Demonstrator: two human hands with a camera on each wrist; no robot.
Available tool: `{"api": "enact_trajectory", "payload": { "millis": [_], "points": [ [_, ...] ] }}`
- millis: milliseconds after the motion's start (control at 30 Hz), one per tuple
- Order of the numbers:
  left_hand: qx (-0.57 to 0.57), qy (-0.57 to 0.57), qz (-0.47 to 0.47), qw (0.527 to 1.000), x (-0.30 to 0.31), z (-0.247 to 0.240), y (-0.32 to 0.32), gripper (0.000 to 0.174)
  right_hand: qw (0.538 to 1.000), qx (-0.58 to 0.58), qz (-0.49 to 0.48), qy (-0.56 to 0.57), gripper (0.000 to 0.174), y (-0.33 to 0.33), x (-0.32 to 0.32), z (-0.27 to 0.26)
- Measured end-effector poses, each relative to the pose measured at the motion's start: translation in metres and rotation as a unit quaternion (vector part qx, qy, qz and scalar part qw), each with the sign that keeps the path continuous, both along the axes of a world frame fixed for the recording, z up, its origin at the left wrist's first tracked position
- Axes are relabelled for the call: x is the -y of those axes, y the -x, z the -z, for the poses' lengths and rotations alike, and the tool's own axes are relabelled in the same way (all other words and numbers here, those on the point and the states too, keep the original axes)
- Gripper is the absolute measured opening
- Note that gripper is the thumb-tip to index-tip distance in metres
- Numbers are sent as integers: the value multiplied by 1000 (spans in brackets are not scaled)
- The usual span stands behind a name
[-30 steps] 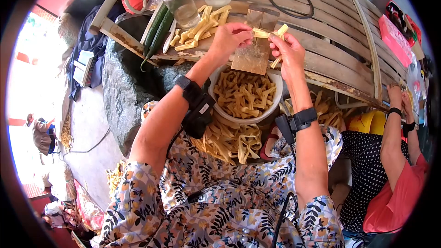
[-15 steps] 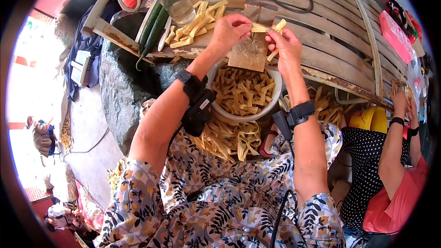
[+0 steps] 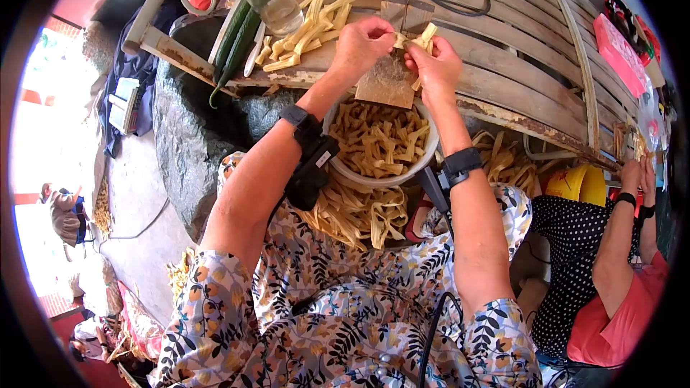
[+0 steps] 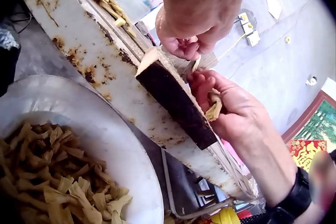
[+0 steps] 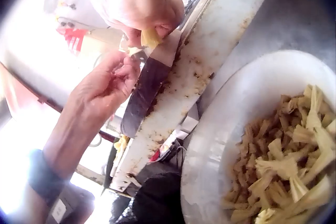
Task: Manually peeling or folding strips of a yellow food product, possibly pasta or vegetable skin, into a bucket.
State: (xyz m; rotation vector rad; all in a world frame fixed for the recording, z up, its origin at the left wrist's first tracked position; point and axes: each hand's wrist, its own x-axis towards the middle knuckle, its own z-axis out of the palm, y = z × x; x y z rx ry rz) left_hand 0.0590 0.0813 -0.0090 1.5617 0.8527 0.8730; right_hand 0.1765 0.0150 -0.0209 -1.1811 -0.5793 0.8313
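Left hand (image 3: pixel 368 43) and right hand (image 3: pixel 433 68) each pinch the yellow strip (image 3: pixel 425 34) above the wooden board (image 3: pixel 388 77), over the white bowl (image 3: pixel 381 182). Only the left wrist view shows the folded end (image 4: pixel 214 109) inside the right grip.

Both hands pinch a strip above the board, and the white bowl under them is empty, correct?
Not empty: the head view shows the bowl heaped with cut strips. The rest holds: left hand and right hand pinch a strip above the board.
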Motion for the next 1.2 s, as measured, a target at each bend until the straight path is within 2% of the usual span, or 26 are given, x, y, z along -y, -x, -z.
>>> {"api": "enact_trajectory", "payload": {
  "millis": [167,267,400,467,567,667,700,733,767,800,833,867,900,1000,1033,1067,1100,1133,1167,1200],
  "points": [
    [-15,-75,-21,997,-4,19,-1,12,996,92,14,2,16,6,-1,-4],
    [33,-8,-42,999,-1,6,2,11,991,135,20,5,14,5,-2,-5],
    [-6,-68,-92,993,-21,25,19,12,992,122,37,22,10,0,10,-4],
    [-23,-116,-106,987,-33,43,33,14,984,162,52,54,11,-13,18,5],
    [-160,-151,-125,968,-38,29,56,23,983,182,12,31,18,-15,42,-2],
    [-235,-99,-184,949,-36,9,64,9,975,210,-68,29,23,-3,71,-14],
    [-208,-137,-212,945,-31,9,62,7,967,228,-105,33,24,6,82,-19],
    [-160,-166,-177,957,-33,12,65,7,958,243,-145,39,24,14,89,-19],
    [-113,-193,-143,964,-38,17,69,6,946,275,-166,46,26,20,93,-9],
    [-65,-217,-107,968,-40,23,74,6,890,414,-183,49,29,22,98,0],
    [-91,-268,-107,953,-34,19,79,7,837,521,-168,8,31,28,106,6],
    [-94,-248,-30,964,-30,14,88,11,768,621,-151,-33,32,32,111,11],
    [-70,-214,-32,974,-20,14,93,10,700,701,-127,-55,28,35,115,19],
    [-54,-121,-33,991,9,4,104,9,684,714,-126,-84,21,50,124,19],
    [-59,-93,-34,993,18,-1,108,9,676,710,-170,-98,13,60,126,26],
    [-68,-102,-29,992,25,-3,111,9,708,663,-225,-95,14,72,131,35],
    [-77,-110,-22,991,31,-5,112,10,746,574,-337,-21,19,87,140,50],
    [-84,-118,-15,989,36,-6,112,10,701,494,-491,150,23,96,144,61],
    [-88,-126,3,988,40,-6,113,10,645,548,-518,126,29,104,149,99],
    [-72,-110,20,991,42,-3,113,10,645,546,-520,125,31,110,157,129]
  ]
}}
